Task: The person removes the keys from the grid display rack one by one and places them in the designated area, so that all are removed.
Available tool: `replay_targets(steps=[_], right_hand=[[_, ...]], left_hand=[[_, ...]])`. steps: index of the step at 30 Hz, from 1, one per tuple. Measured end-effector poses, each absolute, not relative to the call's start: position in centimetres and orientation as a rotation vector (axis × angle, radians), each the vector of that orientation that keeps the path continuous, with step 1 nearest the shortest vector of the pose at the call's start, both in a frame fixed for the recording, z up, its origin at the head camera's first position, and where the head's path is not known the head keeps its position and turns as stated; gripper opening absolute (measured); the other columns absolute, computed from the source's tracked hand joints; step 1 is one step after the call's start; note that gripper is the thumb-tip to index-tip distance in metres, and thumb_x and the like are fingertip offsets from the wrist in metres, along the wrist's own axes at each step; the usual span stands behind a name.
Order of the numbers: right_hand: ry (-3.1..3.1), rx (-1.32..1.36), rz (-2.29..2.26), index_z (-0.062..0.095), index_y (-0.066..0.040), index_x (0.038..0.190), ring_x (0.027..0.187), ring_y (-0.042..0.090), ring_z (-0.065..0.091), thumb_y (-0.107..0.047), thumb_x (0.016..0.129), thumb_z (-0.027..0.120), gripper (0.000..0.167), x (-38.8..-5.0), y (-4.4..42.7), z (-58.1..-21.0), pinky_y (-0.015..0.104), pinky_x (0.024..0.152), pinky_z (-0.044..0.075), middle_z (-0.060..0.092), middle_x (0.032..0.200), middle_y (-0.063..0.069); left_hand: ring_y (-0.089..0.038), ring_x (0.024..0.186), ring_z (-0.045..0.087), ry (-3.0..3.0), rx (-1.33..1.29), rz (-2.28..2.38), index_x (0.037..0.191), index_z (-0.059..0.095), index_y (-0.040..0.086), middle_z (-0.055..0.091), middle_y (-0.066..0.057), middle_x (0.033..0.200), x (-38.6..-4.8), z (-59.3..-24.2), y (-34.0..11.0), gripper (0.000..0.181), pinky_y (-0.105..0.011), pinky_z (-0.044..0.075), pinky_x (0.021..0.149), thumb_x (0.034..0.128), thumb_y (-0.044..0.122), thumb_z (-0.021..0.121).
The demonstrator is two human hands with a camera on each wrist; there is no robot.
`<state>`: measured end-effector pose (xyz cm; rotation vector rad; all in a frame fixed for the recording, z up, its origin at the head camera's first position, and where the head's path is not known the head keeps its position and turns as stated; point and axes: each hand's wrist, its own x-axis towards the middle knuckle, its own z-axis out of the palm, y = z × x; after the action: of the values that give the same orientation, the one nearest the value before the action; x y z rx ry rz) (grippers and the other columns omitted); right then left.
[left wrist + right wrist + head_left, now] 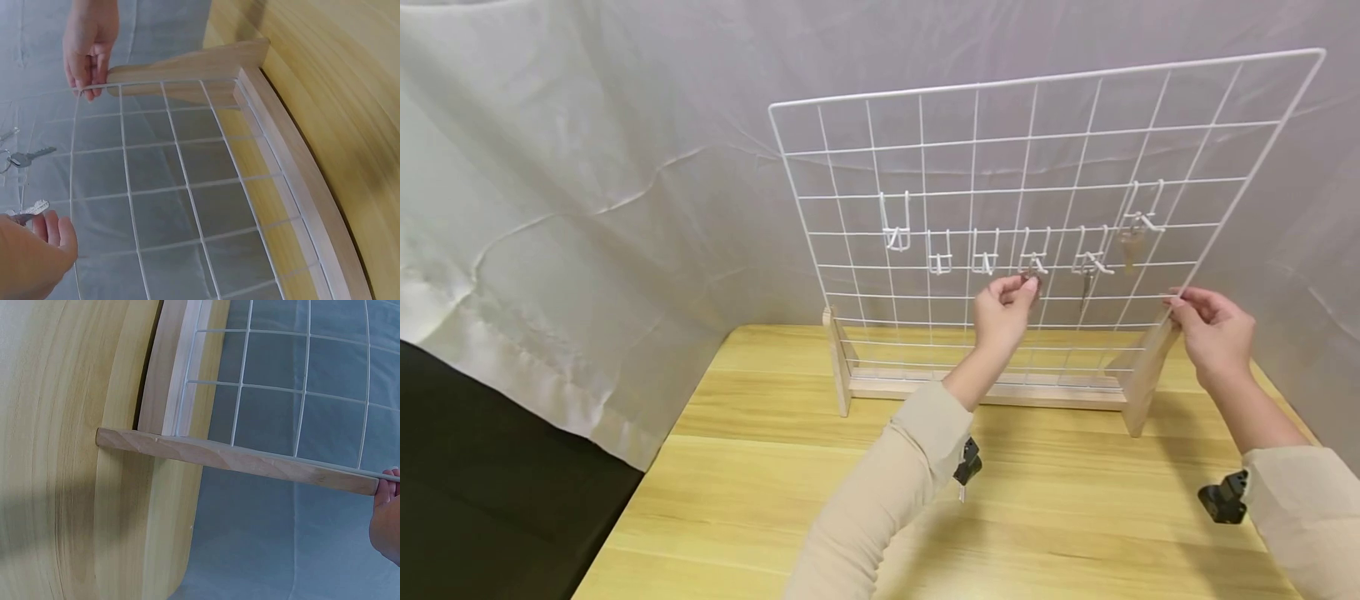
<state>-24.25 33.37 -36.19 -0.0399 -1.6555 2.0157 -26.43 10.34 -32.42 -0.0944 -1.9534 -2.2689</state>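
My left hand (1006, 315) pinches a key (36, 209) with thumb and fingers, right at a white double-pronged hook (1034, 262) on the wire grid panel. Whether its ring is over the prong is hard to see. At the grid's right edge, my right hand (1216, 332) grips the frame wire with thumb and fingers, just above the wooden side support (1146, 379). To the right of the left hand, a second key (32, 156) hangs from a neighbouring hook (1092, 262). Higher up on the right, a brass-coloured key (1131, 248) hangs on another hook (1142, 221).
The white wire grid (1000, 135) leans back in a wooden stand (985, 392) on a wood-grain table (737, 467). Three hooks without keys, one of them higher (896, 237), sit left of the left hand. Pale fabric (610, 167) hangs behind.
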Motion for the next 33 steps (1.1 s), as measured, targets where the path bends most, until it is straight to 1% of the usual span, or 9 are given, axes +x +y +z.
replay_targets(steps=[2, 4, 6, 14, 18, 26, 33], right_hand=[[-1.659, -0.044, 2.017, 0.068, -0.016, 0.079, 0.065, -0.005, 0.064, 0.007, 0.087, 0.052, 0.029, -24.3, 33.4, -36.2, 0.004, 0.058, 0.049, 0.071, 0.074, -0.014], [-1.669, -0.051, 2.016, 0.068, -0.016, 0.079, 0.065, -0.005, 0.064, 0.006, 0.087, 0.052, 0.029, -24.3, 33.4, -36.2, 0.004, 0.058, 0.049, 0.071, 0.074, -0.015], [-1.678, -0.058, 2.017, 0.068, -0.016, 0.079, 0.065, -0.005, 0.064, 0.006, 0.087, 0.053, 0.028, -24.3, 33.5, -36.2, 0.004, 0.059, 0.049, 0.071, 0.074, -0.015], [-1.696, -0.075, 2.021, 0.068, -0.019, 0.080, 0.066, -0.006, 0.064, 0.006, 0.088, 0.051, 0.031, -24.2, 33.8, -36.1, 0.004, 0.060, 0.049, 0.070, 0.074, -0.016], [-1.702, -0.071, 2.016, 0.068, -0.019, 0.080, 0.066, -0.007, 0.064, 0.005, 0.088, 0.051, 0.030, -24.2, 33.8, -36.1, 0.004, 0.059, 0.049, 0.070, 0.074, -0.017], [-1.683, -0.041, 2.008, 0.068, -0.016, 0.081, 0.067, -0.006, 0.064, 0.006, 0.088, 0.052, 0.029, -24.2, 33.7, -36.3, 0.004, 0.060, 0.050, 0.071, 0.075, -0.016], [-1.679, -0.024, 2.009, 0.068, -0.019, 0.080, 0.067, -0.007, 0.064, 0.008, 0.088, 0.050, 0.033, -24.2, 33.5, -36.3, 0.004, 0.060, 0.050, 0.071, 0.075, -0.016]], left_hand=[[-0.008, 0.066, 0.057, -1.988, -0.127, -2.211, 0.093, 0.065, -0.005, 0.068, -0.018, 0.087, -26.4, -32.5, 10.0, 0.018, -0.012, 0.051, 0.061, 0.0838, 0.010, 0.067], [-0.002, 0.063, 0.051, -2.023, -0.162, -2.148, 0.092, 0.065, -0.005, 0.068, -0.019, 0.086, -26.3, -32.6, 9.6, 0.018, -0.009, 0.047, 0.058, 0.0836, 0.011, 0.067], [-0.001, 0.062, 0.049, -2.037, -0.202, -2.110, 0.091, 0.065, -0.005, 0.068, -0.019, 0.086, -26.3, -32.6, 9.4, 0.017, -0.008, 0.045, 0.058, 0.0835, 0.011, 0.067], [-0.001, 0.058, 0.052, -2.055, -0.249, -2.083, 0.090, 0.067, -0.003, 0.069, -0.017, 0.083, -26.2, -32.4, 9.6, 0.018, -0.010, 0.048, 0.055, 0.0808, 0.012, 0.070], [-0.001, 0.058, 0.053, -2.054, -0.270, -2.059, 0.091, 0.067, -0.004, 0.069, -0.018, 0.083, -26.1, -32.2, 9.9, 0.017, -0.009, 0.048, 0.054, 0.0813, 0.010, 0.070], [0.002, 0.055, 0.048, -2.044, -0.275, -1.993, 0.088, 0.068, -0.005, 0.069, -0.019, 0.080, -25.8, -31.6, 10.2, 0.015, -0.008, 0.046, 0.051, 0.0827, 0.008, 0.067], [0.000, 0.055, 0.051, -2.057, -0.305, -1.925, 0.087, 0.068, -0.005, 0.070, -0.018, 0.079, -25.8, -31.5, 10.0, 0.015, -0.007, 0.046, 0.052, 0.0833, 0.009, 0.067]])
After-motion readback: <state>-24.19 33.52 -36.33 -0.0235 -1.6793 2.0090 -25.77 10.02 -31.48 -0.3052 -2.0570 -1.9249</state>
